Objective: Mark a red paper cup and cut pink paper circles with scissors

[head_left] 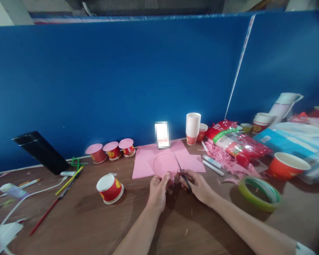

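Observation:
My left hand pinches the lower edge of a round pink paper disc, thumb on top. Dark scissors are in my right hand, their tips pointing up and away beside the disc's right edge. Behind the disc lie pink paper sheets, with another pink piece to the right. Left of my hands stands a short red paper cup with a white top. Farther back, several short red cups wear round pink paper tops.
A stack of white cups, a red plastic packet, pink scraps, a tape roll and an orange cup occupy the right. A black bottle, pencils and a white cable lie left. A blue partition rises behind.

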